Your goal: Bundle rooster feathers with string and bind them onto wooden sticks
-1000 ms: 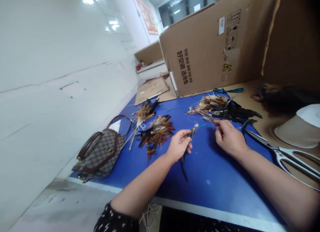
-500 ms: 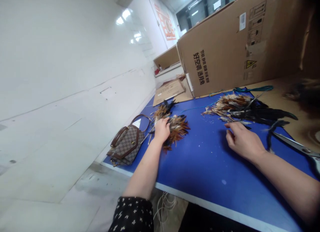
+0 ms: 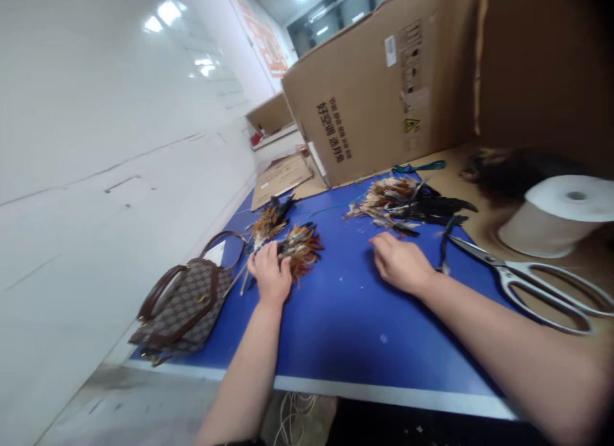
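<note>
Our left hand [image 3: 269, 273] covers part of a feather bundle [image 3: 306, 243] on the worktop [image 3: 336, 337], its grip we cannot tell; our right hand's [image 3: 401, 262] grip is narrow, near a larger feather pile [image 3: 391, 198]. Beyond, the carton [image 3: 374, 94] reads "好空调 选月兔".

The left forearm rose from the bottom edge toward one o'clock, its hand [image 3: 269, 270] back-up, fingers spread slightly and bent down toward eleven, thumb toward twelve. At its three o'clock, well apart, the right hand [image 3: 400, 262] lay back-up, fingers together, loosely bent, aimed at ten, like the right forearm [image 3: 494, 324] behind it.
</note>
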The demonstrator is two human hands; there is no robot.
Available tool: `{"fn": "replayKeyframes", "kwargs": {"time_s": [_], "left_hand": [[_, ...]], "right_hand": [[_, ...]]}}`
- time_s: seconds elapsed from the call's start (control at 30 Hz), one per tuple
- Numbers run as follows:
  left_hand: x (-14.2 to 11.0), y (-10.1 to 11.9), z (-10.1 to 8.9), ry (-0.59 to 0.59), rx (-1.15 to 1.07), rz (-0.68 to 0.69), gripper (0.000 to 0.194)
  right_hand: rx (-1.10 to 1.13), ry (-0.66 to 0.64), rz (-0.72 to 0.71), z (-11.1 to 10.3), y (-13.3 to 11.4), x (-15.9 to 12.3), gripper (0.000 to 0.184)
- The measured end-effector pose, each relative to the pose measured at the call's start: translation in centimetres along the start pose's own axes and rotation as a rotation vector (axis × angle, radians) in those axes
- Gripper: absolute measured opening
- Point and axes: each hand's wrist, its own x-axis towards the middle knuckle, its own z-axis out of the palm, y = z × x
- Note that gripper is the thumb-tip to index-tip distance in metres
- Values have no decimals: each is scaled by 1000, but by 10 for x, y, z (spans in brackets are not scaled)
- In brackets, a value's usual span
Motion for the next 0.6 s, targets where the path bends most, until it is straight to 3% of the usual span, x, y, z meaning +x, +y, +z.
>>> {"fn": "replayKeyframes", "kwargs": {"time_s": [0.07,0.3,0.4,0.6], "left_hand": [[-4,14,-7,43,-14,85,49],[-33,72,-36,14,-112,299,38],[-37,73,-38,34,-94,310,31],[-37,61,-21,13,-108,271,18]], "right_hand": [[-9,-46,-57,-3,-7,-1,25],[-28,-112,-215,-12,-21,-6,21],[-47,-119,-254,-13,-21,-8,19],[-60,-123,-290,-11,-16,-10,17]]}}
